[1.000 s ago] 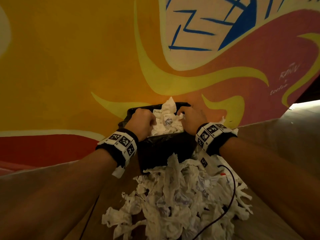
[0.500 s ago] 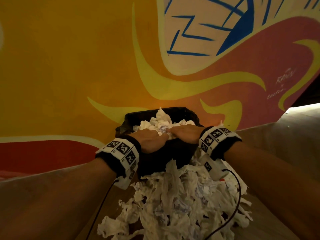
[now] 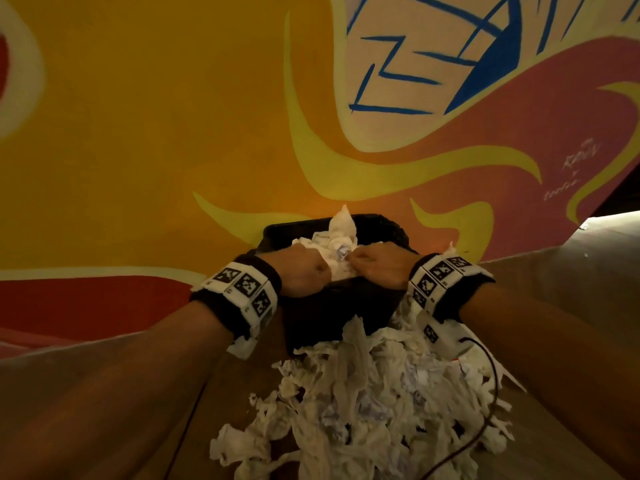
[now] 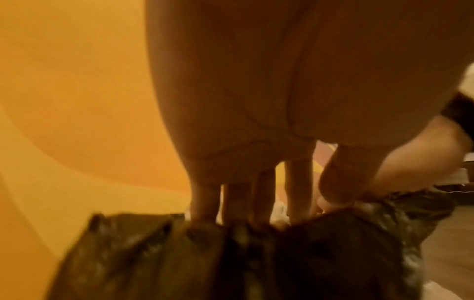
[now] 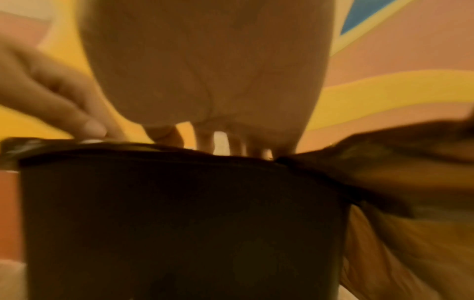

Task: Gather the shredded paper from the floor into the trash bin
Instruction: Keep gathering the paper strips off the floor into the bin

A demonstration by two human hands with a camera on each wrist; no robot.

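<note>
Both hands have dipped deeper over the trash bin [image 3: 332,306]. Left hand [image 3: 299,271], fingers straight, presses the shredded paper [image 3: 332,251] inside; right hand [image 3: 379,268] does likewise. More paper strips [image 3: 363,403] lie heaped on the floor [image 3: 121,410] before the bin.

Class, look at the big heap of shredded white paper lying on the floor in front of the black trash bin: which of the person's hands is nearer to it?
Right. The right hand is at the black trash bin rim directly above the floor heap of shredded white paper; the left hand is at the rim further left, off the heap.
</note>
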